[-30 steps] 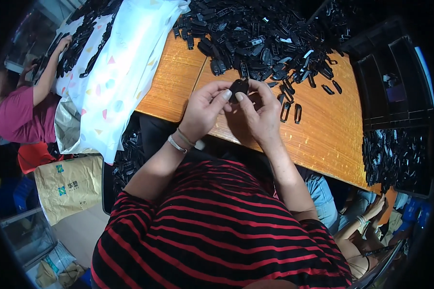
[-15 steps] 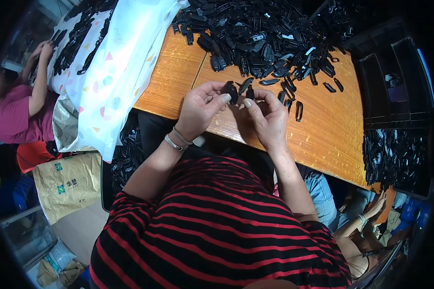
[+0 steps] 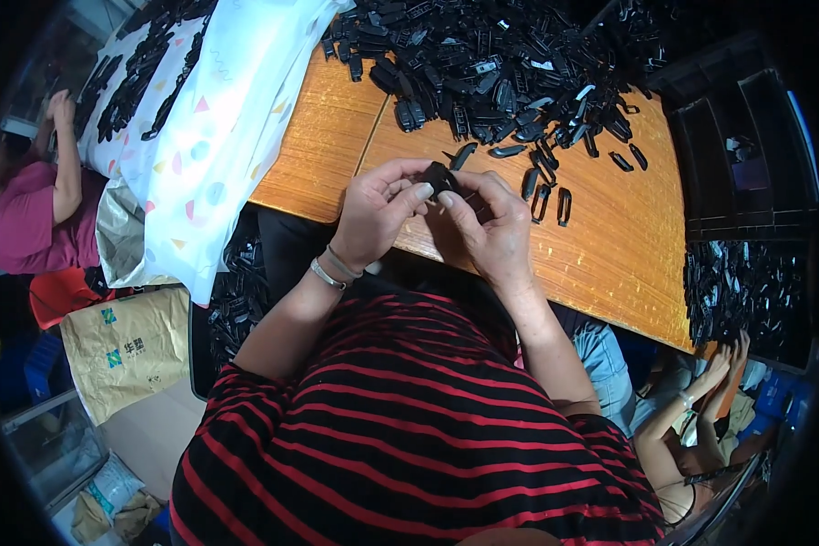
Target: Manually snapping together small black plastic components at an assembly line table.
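Above the near edge of the wooden table (image 3: 601,273), my two hands meet around small black plastic parts (image 3: 440,177). My left hand (image 3: 382,205) pinches one dark part between thumb and fingers. Against it, the thumb and fingers of my right hand (image 3: 493,218) press another black piece, mostly hidden by the fingertips. Whether the two pieces are joined, I cannot tell. Just beyond my fingers a curved black piece (image 3: 464,156) lies on the wood. Several oblong black frames (image 3: 564,207) are to the right of my right hand.
A large heap of black plastic parts (image 3: 482,73) covers the table's far side. At right stand black crates (image 3: 746,164), with more parts below. On the left, a patterned sheet (image 3: 218,136) carries rows of parts beside a co-worker (image 3: 36,214). Another person's hands (image 3: 723,369) are at lower right.
My right hand has moved left, bringing its piece against the one in my left hand. The co-worker's hand at left has shifted left, and the hands at lower right have risen.
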A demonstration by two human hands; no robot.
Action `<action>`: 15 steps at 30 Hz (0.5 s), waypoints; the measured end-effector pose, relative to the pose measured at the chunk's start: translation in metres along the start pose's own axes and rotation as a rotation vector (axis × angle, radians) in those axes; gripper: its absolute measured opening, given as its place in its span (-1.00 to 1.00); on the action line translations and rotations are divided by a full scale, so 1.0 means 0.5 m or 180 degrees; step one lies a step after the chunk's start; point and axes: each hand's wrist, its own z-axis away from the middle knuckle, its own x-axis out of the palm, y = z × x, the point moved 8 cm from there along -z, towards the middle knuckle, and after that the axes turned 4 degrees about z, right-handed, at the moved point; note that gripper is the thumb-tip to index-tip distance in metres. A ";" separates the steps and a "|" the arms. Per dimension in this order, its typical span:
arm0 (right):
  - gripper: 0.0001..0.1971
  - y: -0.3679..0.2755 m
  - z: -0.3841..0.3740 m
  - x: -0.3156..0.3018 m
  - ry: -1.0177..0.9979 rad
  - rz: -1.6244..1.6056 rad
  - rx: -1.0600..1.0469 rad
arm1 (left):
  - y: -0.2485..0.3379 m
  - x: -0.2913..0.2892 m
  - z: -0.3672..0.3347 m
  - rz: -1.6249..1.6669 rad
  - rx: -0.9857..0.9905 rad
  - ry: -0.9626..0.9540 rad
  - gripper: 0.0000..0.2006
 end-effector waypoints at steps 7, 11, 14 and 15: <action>-0.77 -0.041 0.028 0.021 0.0358 0.0610 -0.0598 | 0.008 0.006 0.030 -0.0660 0.0394 0.0171 -0.74; -0.61 -0.049 0.035 0.032 0.0351 0.0768 -0.0561 | 0.027 0.022 0.042 -0.0744 0.0295 0.0178 -0.80; -0.57 -0.044 0.033 0.029 0.0413 0.0454 -0.0280 | 0.031 0.028 0.040 -0.0680 0.0362 0.0144 -0.80; -0.57 -0.047 0.037 0.033 0.0412 0.0458 -0.0281 | 0.032 0.033 0.039 -0.0575 0.0395 0.0038 -0.78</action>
